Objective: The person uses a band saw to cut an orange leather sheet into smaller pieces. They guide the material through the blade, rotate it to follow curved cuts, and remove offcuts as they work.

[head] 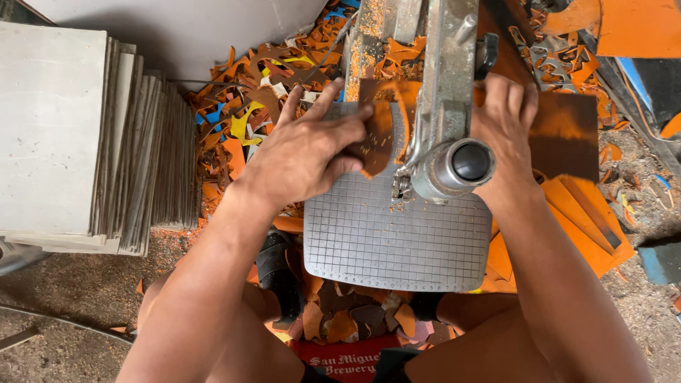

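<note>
While I am looking down from the head camera, orange and brown offcuts (355, 319) are lying nearest, at six o'clock between the knees. Just beyond, the grey gridded saw table (397, 234) is filling the centre, with the saw's metal arm (447, 85) reaching over it toward twelve o'clock. I am seeing the left hand (305, 152) at ten o'clock, fingers spread flat and pressing on the thin brown sheet (567, 135). That sheet is dark brown with orange edges, partly cut, lying across the table's far edge. The right hand (507, 131) at two o'clock is pressing it too, fingers together. A stack of grey boards (78, 135) is standing at nine o'clock.
</note>
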Available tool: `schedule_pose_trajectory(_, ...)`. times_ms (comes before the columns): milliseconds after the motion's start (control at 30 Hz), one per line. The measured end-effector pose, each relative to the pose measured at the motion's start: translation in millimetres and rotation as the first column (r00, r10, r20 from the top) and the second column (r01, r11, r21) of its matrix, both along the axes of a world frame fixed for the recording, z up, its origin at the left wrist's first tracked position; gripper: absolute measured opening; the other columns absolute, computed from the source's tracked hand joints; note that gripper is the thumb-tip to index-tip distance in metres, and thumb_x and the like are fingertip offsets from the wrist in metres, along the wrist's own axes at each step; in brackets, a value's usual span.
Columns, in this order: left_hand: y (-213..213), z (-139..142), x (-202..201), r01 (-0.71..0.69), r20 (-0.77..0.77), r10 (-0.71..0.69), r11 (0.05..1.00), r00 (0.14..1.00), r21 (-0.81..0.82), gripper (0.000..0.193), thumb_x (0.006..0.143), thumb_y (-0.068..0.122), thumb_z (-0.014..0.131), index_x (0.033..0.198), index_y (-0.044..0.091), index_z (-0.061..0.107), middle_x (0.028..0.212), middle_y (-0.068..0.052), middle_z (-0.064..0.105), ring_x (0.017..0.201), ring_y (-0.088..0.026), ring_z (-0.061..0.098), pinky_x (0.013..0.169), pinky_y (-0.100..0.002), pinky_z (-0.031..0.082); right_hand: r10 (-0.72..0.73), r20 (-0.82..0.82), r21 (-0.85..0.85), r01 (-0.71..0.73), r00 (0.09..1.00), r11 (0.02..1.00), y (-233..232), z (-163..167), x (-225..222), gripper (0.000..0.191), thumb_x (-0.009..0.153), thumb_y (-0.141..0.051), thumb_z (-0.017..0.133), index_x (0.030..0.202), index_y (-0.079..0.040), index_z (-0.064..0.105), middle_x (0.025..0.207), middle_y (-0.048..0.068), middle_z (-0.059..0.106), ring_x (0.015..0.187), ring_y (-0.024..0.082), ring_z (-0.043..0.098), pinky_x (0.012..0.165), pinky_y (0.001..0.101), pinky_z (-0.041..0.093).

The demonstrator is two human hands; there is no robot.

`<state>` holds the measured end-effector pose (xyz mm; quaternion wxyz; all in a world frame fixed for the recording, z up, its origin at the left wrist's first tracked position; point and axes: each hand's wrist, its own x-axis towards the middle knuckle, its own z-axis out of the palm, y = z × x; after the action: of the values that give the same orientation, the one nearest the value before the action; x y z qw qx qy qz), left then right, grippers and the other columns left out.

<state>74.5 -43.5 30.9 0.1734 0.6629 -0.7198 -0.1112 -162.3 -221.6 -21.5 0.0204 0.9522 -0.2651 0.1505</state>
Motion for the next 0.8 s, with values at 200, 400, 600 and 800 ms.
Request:
schedule_pose_trajectory(200,36,22,-14,-0.023,0.052,0.023,1.0,0.998,0.007,0.034,0.076,0.026,0.081,0.102,0.008,0.069,0.138,-0.003,0.066,0.145,-0.037,0.039,0.114,-0.069,0.026,-0.062,0.002,0.025,0.062,0.998,0.998,7,15,-9,0.069,0.083,-0.036,0.079,0.141,-0.003,0.059,0.127,0.026,0.045,0.126,0.045,0.042,0.113,0.0642,0.027)
schedule_pose_trajectory(400,92,37,-56,0.198,0.006,-0.198,0.979,0.98,0.052,0.047,0.074,0.034,0.077,0.115,0.012,0.074,0.125,-0.007,0.071,0.138,-0.04,0.049,0.112,-0.067,0.034,-0.156,-0.012,0.181,0.156,0.988,0.971,30,22,-31,0.075,0.077,-0.038,0.082,0.147,-0.018,0.063,0.116,0.026,0.046,0.114,0.044,0.041,0.101,0.0599,0.034)
schedule_pose_trajectory(600,84,20,-74,0.233,-0.102,-0.237,0.971,0.966,-0.048,0.041,0.087,0.034,0.072,0.115,0.004,0.069,0.137,-0.016,0.064,0.136,-0.037,0.051,0.114,-0.057,0.037,-0.264,-0.1,0.252,0.281,0.959,0.926,54,29,-58,0.068,0.088,-0.042,0.074,0.151,-0.02,0.062,0.11,0.019,0.052,0.109,0.041,0.044,0.101,0.0528,0.038)
schedule_pose_trajectory(800,70,13,-81,0.156,0.125,-0.147,0.986,0.981,-0.065,0.059,0.086,0.038,0.068,0.136,0.007,0.06,0.143,-0.028,0.052,0.135,-0.046,0.045,0.107,-0.06,0.035,-0.174,-0.026,0.198,0.176,0.984,0.964,100,31,-80,0.072,0.093,-0.051,0.071,0.146,-0.004,0.058,0.132,0.031,0.043,0.119,0.045,0.043,0.107,0.055,0.037)
